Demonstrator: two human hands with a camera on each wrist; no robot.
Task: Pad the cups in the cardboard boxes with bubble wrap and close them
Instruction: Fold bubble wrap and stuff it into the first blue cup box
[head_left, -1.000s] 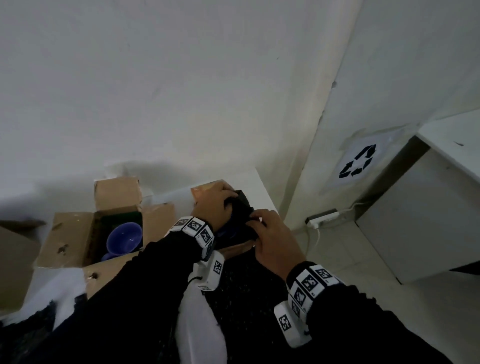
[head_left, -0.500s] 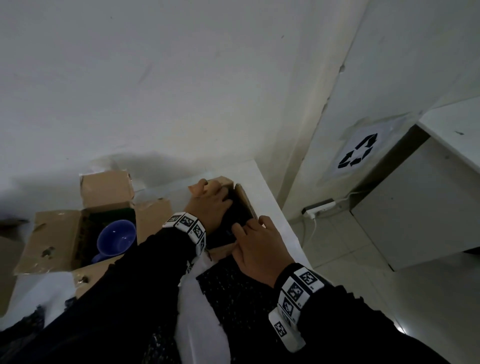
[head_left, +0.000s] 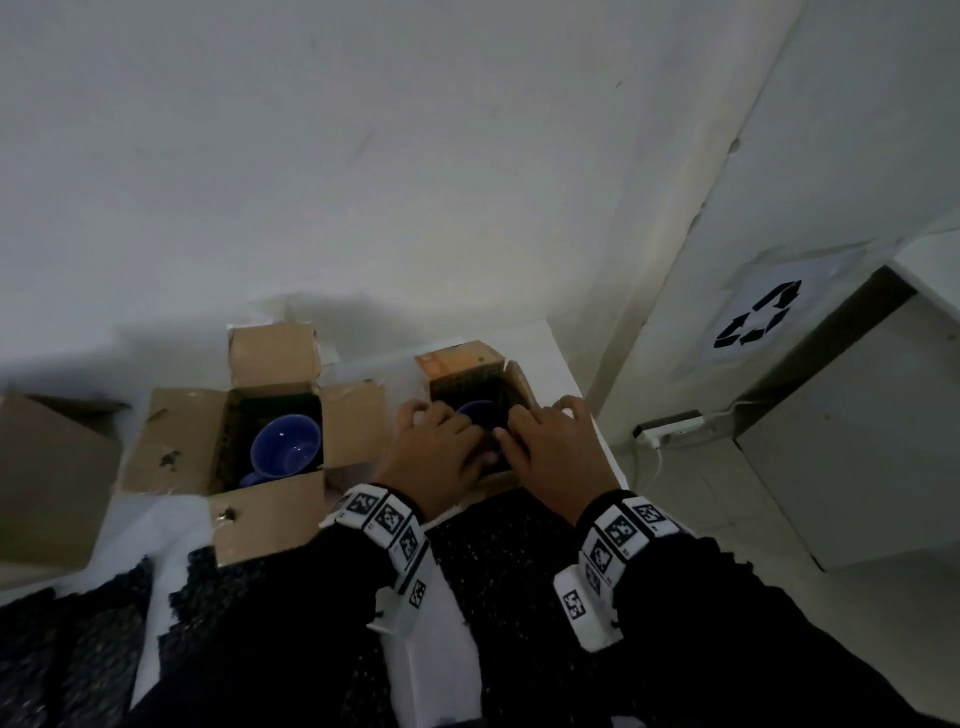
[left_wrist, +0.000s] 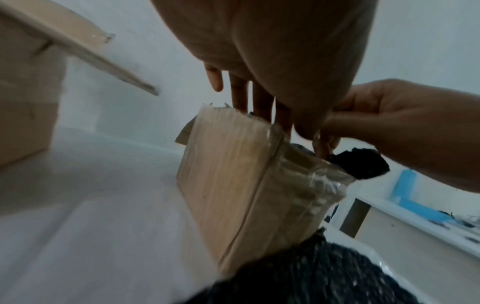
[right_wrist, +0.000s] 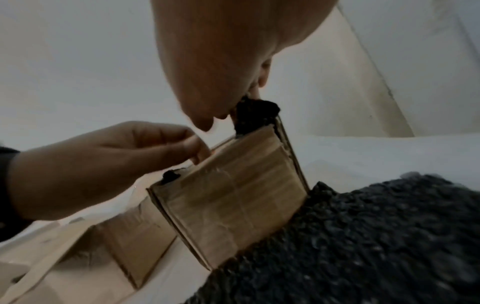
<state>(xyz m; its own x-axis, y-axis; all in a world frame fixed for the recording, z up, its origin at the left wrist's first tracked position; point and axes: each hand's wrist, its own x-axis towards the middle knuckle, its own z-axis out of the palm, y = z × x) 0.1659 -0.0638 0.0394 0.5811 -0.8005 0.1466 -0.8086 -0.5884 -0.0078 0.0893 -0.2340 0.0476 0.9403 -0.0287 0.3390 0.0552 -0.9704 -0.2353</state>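
A small cardboard box (head_left: 470, 371) stands near the white table's right edge, with a blue cup (head_left: 475, 411) partly visible inside. My left hand (head_left: 439, 452) and right hand (head_left: 550, 447) meet at its near wall. The right hand (right_wrist: 233, 98) pinches a tuft of black bubble wrap (right_wrist: 255, 115) sticking up at the box corner. The left hand's fingers (left_wrist: 259, 98) reach down into the box (left_wrist: 233, 185), thumb close against them over the wrap. A second open box (head_left: 270, 415) to the left holds another blue cup (head_left: 283, 451).
Sheets of black bubble wrap (head_left: 519, 571) lie on the table in front of the boxes. A larger cardboard box (head_left: 47, 467) sits at the far left. The wall is just behind. Off the table's right edge are a power strip (head_left: 670, 428) and a white cabinet (head_left: 857, 441).
Both hands have drawn back from over the small box's opening to its near wall. The bunched wrap has gone down inside, and the cup in that box now shows.
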